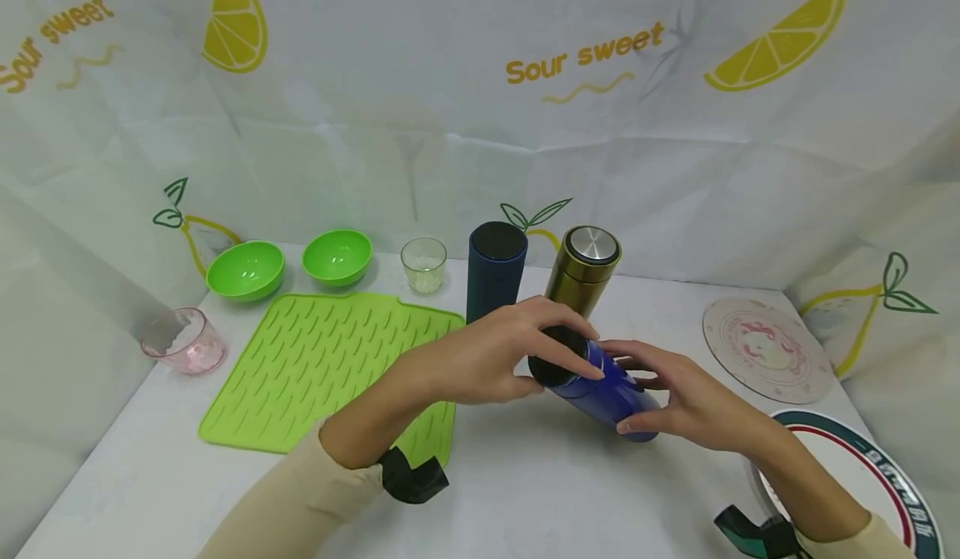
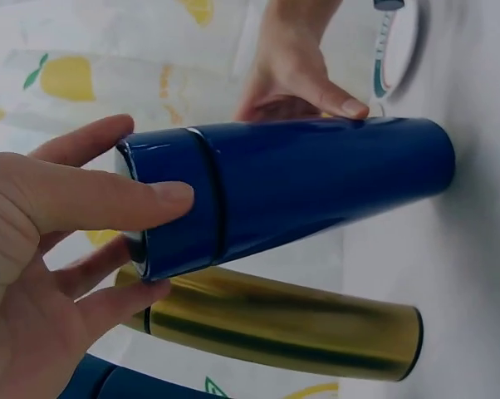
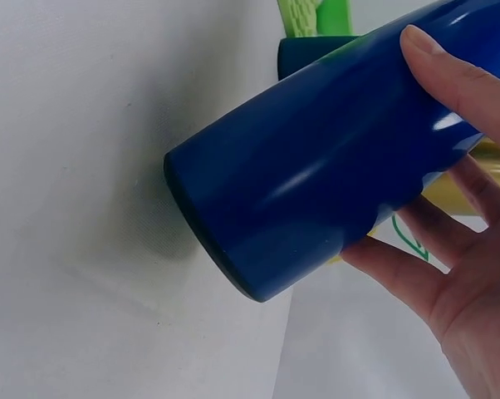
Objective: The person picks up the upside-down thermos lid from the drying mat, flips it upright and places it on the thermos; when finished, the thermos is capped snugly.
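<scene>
A shiny blue thermos [image 1: 609,396] with a dark-topped lid is tilted over the white table, its lid end toward the left. My left hand [image 1: 498,351] grips the lid [image 2: 171,204], thumb and fingers spread around its sides. On the body, my right hand [image 1: 682,392] holds the thermos between thumb and fingers, seen close in the right wrist view. Its base [image 3: 217,233] hangs just over or touches the table; I cannot tell which. Behind my hands stand a dark blue thermos [image 1: 491,280] and a gold thermos [image 1: 577,280] with a silver-topped lid.
A green drying mat [image 1: 322,367] lies to the left, with two green bowls [image 1: 246,272] and a clear glass [image 1: 424,266] behind it. A pink glass [image 1: 187,346] stands at far left. A pink round mat [image 1: 768,351] and a rimmed plate [image 1: 832,459] lie right.
</scene>
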`<state>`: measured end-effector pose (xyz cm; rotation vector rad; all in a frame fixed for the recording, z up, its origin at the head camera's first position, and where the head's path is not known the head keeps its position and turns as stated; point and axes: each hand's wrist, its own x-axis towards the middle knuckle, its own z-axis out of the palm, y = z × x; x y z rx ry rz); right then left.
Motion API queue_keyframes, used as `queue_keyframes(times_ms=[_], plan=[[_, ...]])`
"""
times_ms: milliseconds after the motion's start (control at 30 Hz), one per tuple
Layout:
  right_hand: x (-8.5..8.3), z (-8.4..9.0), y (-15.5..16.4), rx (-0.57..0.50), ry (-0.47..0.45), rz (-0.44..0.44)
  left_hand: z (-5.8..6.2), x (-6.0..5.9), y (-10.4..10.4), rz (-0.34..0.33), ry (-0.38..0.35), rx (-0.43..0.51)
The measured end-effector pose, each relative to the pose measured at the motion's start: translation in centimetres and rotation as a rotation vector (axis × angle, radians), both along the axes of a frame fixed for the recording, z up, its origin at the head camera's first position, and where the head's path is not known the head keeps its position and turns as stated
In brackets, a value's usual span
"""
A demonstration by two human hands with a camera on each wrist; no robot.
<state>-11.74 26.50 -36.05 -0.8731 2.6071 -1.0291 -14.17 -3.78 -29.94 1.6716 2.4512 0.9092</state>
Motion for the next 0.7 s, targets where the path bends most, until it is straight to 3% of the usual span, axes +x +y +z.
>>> queue_keyframes(times_ms=[67,167,233,300,400,600,700], plan=[[-0.02,-0.1,0.03,-0.004,0.004,-0.003,-0.1,0.07,-0.02,0.039,0.023,-0.009],[-0.09,-0.17,-0.02,-0.008,0.007,-0.008,-0.33,0.27,0.03,0.169,0.064,-0.029],[-0.16,-0.16,-0.11,-0.002,0.002,-0.012,-0.49,0.33,0.13,0.246,0.07,-0.034],[-0.2,-0.09,-0.2,0.005,-0.004,-0.017,-0.63,0.29,0.26,0.279,0.055,-0.029],[-0.24,-0.02,-0.29,0.011,-0.009,-0.018,-0.67,0.13,0.29,0.254,0.015,-0.011],[-0.21,0.04,-0.18,0.003,-0.004,-0.003,-0.37,-0.16,-0.04,0.034,-0.019,0.042],[-0.16,0.04,-0.09,0.002,-0.003,-0.015,-0.42,-0.06,-0.08,0.067,0.02,0.028]])
